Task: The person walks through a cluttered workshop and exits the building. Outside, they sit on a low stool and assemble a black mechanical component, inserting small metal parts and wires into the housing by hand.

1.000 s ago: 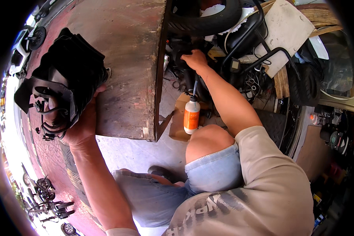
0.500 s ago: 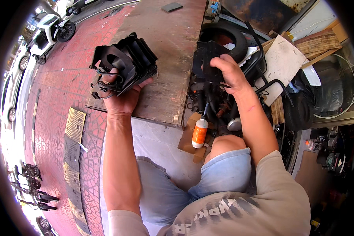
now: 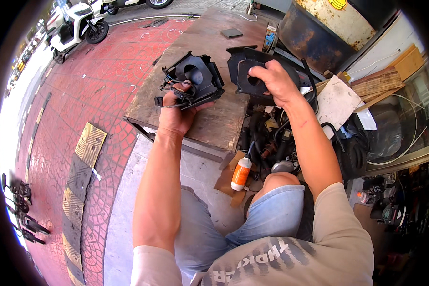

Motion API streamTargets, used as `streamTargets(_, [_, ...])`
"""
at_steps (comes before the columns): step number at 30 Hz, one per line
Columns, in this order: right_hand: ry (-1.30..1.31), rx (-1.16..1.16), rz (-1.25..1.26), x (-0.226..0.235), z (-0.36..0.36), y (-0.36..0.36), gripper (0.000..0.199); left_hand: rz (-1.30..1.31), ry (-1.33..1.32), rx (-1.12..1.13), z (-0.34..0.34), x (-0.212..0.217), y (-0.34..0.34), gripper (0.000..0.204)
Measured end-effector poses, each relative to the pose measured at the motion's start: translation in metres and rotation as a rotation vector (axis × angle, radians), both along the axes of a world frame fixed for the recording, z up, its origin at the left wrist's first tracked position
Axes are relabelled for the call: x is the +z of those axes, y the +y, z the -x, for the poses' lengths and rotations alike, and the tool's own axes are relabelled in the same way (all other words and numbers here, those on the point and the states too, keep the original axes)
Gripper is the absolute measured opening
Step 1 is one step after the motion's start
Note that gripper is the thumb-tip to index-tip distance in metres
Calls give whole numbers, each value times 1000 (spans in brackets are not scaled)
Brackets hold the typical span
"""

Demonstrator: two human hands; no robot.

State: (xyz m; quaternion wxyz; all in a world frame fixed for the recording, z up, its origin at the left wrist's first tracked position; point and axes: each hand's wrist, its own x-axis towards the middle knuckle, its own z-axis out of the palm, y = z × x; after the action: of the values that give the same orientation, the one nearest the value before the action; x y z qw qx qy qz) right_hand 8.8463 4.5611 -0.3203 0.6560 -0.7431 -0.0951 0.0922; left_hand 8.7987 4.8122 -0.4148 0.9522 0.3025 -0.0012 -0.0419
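Note:
My left hand (image 3: 177,112) is closed around a black housing (image 3: 195,71) with a round opening, stacked edges behind it and thin dark wires (image 3: 169,85) hanging along its near side. The housing is held above the left part of a worn wooden board. To its right, my right hand (image 3: 277,83) grips a black angular bracket-like part (image 3: 245,71) with a cut-out, thumb on the near face and the other fingers mostly hidden. A small gap separates the two black parts. What exactly they belong to I cannot tell.
Beneath both hands is the wooden bench (image 3: 219,126), with a flat grey block (image 3: 231,33) at its far end. An orange-and-white bottle (image 3: 241,174) stands on cardboard by my knee. Black parts (image 3: 260,126), a rusty drum (image 3: 314,33) and wood scraps (image 3: 379,83) crowd the right side.
My right hand has brought the bracket-like part up from over the pile to beside the housing. The housing has turned in my left hand, its round opening now showing more fully.

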Motion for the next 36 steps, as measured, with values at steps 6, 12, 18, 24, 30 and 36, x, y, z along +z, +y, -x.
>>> streamTargets(6, [-278,174,247,43,4,32,30,-169,42,28,3,4,-8,27])
streamTargets(12, [-571,2,573,26,-4,54,34,-305,44,28,12,25,-22,32])
streamTargets(18, [-697,27,445,35,12,59,36,-352,52,25,16,27,-13,32])
streamTargets(24, [-841,215,604,39,7,61,35,-404,104,-27,18,36,-16,36])
streamTargets(30, [-780,202,500,38,3,67,32,-193,51,-139,13,21,-10,45])
streamTargets(36, [-871,51,840,38,6,68,37,-100,-16,-186,20,39,-28,65])
